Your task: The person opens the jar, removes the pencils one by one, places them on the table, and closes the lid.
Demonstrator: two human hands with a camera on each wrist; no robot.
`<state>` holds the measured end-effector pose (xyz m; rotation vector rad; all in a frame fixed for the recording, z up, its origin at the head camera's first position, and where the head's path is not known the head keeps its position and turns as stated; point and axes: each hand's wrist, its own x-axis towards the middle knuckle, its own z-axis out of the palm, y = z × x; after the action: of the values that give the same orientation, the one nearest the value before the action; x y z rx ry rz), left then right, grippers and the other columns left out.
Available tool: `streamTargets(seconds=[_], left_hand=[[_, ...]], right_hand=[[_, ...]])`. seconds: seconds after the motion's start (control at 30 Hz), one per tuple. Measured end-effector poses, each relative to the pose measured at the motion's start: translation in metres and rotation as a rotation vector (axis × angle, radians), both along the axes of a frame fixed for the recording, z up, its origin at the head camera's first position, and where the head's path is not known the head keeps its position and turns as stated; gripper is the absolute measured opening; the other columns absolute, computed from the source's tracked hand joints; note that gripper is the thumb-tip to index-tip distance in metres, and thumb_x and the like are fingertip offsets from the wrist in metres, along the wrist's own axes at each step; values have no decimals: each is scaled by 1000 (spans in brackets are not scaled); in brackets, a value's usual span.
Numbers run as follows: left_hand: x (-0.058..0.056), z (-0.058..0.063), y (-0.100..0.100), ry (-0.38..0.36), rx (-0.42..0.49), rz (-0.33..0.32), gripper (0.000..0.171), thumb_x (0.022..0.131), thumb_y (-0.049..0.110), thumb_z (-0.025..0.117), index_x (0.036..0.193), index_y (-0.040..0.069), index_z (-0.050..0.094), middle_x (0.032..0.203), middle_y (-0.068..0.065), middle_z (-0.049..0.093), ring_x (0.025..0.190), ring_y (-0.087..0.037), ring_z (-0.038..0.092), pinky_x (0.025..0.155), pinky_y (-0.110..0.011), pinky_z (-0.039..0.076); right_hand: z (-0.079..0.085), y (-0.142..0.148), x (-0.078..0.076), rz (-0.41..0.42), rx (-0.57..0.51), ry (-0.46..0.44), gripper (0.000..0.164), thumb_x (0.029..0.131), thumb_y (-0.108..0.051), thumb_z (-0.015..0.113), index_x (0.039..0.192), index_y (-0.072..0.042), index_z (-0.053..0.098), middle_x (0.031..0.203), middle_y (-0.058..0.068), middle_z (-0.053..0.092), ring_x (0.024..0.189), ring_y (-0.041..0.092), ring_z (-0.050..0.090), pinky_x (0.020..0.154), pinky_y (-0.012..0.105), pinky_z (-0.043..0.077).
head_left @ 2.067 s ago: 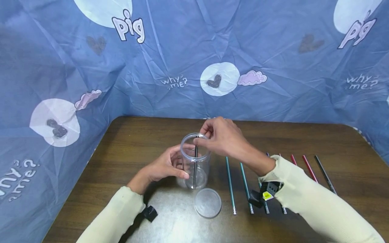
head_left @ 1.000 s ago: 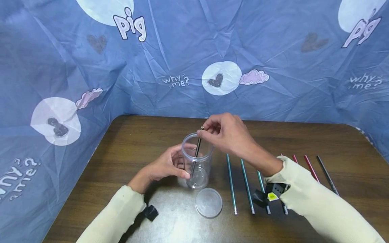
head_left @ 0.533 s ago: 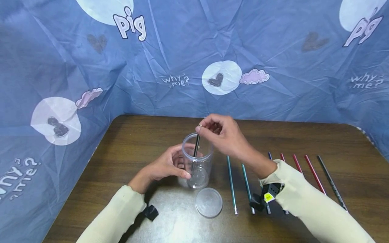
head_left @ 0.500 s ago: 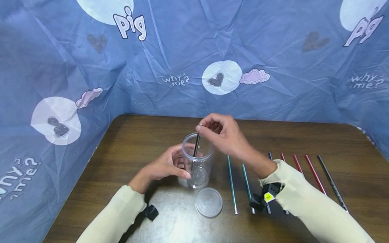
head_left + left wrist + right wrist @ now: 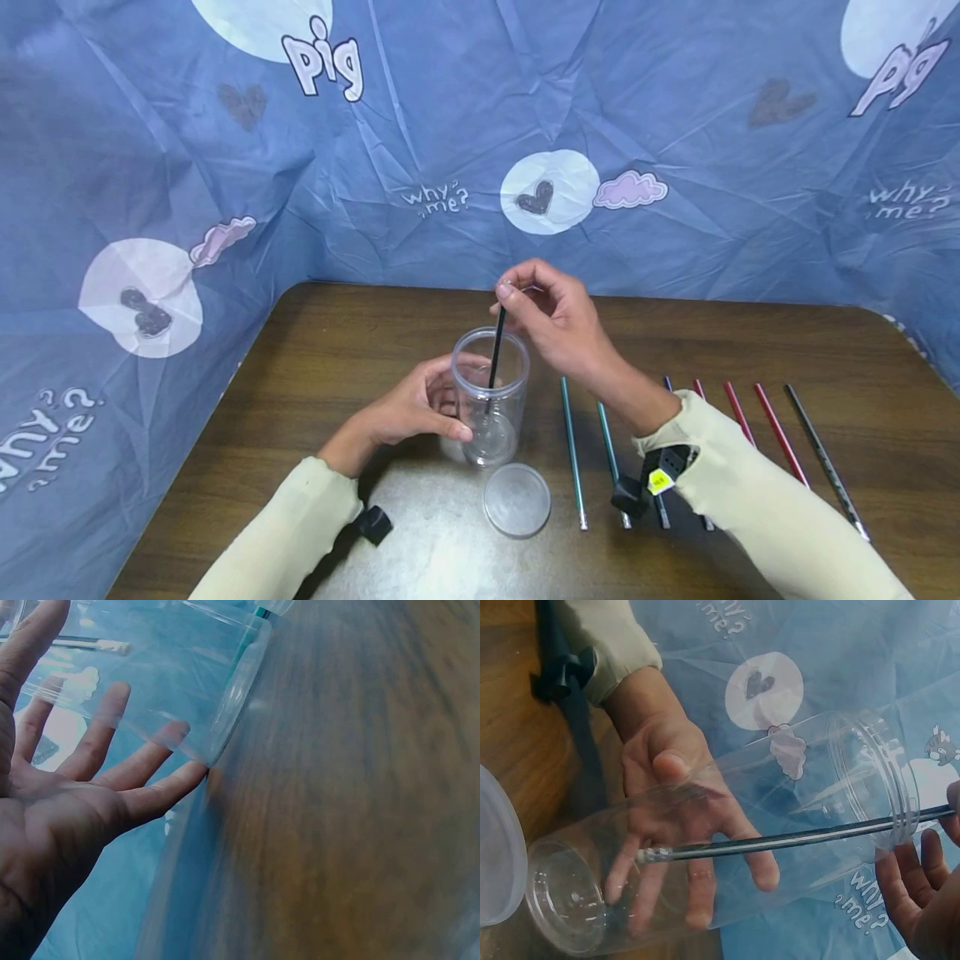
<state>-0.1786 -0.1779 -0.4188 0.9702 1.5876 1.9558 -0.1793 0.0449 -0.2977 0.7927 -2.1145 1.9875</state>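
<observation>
A clear plastic jar (image 5: 514, 414) stands upright and uncapped on the table. My left hand (image 5: 408, 408) holds it from the left, thumb in front and fingers spread behind, as the left wrist view also shows. Above the rim, my right hand (image 5: 555, 321) pinches the top end of a black pencil (image 5: 497, 346) between thumb and fingers. The pencil slants down through the mouth, and its eraser end (image 5: 654, 855) hangs inside, above the jar's bottom, in the right wrist view. A round clear lid (image 5: 517, 500) lies flat just in front of the jar.
To the right lie several pencils in a spaced row: teal pencils (image 5: 572, 454) nearest the jar, then red pencils (image 5: 780, 433), and a dark pencil (image 5: 828, 467) at the far end. My right forearm passes over some. A blue printed cloth (image 5: 450, 108) hangs behind the table.
My right hand has risen, drawing the black pencil higher out of the jar, after tilting it along the way. The left hand, jar and lid stay in place.
</observation>
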Motion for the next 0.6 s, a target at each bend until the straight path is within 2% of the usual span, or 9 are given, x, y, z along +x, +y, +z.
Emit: streamTargets(seconds=[0.27, 0.47, 0.6], left_hand=[[1, 0, 1, -15, 6, 9, 84, 73, -4, 84, 144, -4, 40, 131, -24, 60, 114, -31, 64, 93, -48, 54], [0, -1, 0, -26, 2, 6, 82, 73, -4, 84, 143, -1, 42, 132, -24, 60, 114, -35, 63, 93, -53, 53], [-1, -1, -1, -31, -3, -1, 79, 74, -2, 84, 142, 1, 44, 133, -25, 59, 116, -42, 60, 94, -57, 51]], right_hand=[[4, 0, -2, 14, -57, -50, 13, 102, -5, 52, 109, 6, 53, 90, 15, 66, 75, 20, 71, 64, 42, 61], [7, 1, -5, 36, -104, 10, 12, 102, -5, 52, 110, 5, 52, 87, 18, 67, 74, 25, 72, 57, 40, 60], [12, 2, -6, 47, -148, 50, 9, 102, -4, 51, 109, 1, 53, 86, 14, 68, 74, 25, 72, 57, 41, 60]])
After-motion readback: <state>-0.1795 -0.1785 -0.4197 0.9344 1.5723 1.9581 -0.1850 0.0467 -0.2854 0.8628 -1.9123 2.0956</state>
